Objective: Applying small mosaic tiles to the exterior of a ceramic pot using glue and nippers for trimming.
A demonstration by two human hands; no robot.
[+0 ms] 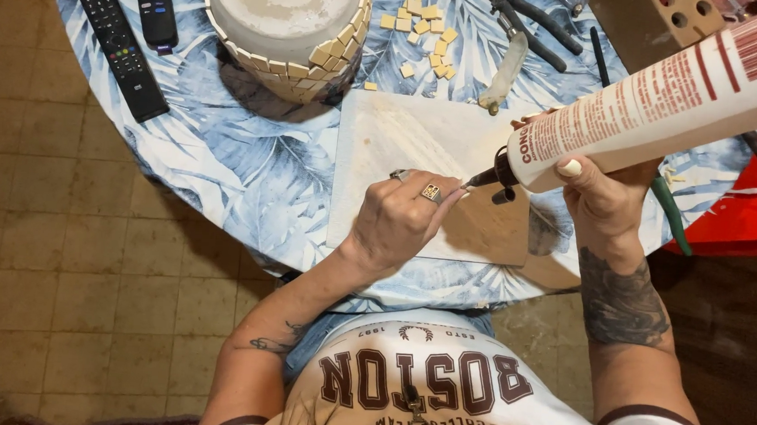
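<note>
My right hand (606, 193) grips a large white adhesive tube with red print (666, 99), tilted with its black nozzle (486, 177) pointing down to the left. My left hand (400, 218), with rings on two fingers, has its fingers closed at the nozzle tip, seemingly pinching something small that I cannot make out. Both hands hover over a pale board (418, 145) lying on a round table with a blue leaf-print cloth (241, 160).
An upturned pot partly clad in small beige tiles (285, 23) stands at the back. Loose beige tile pieces (425, 31) lie beside it, with black pliers (530, 20) further right. Two remote controls (118, 39) rest at the left. A red box (746, 209) sits at the right.
</note>
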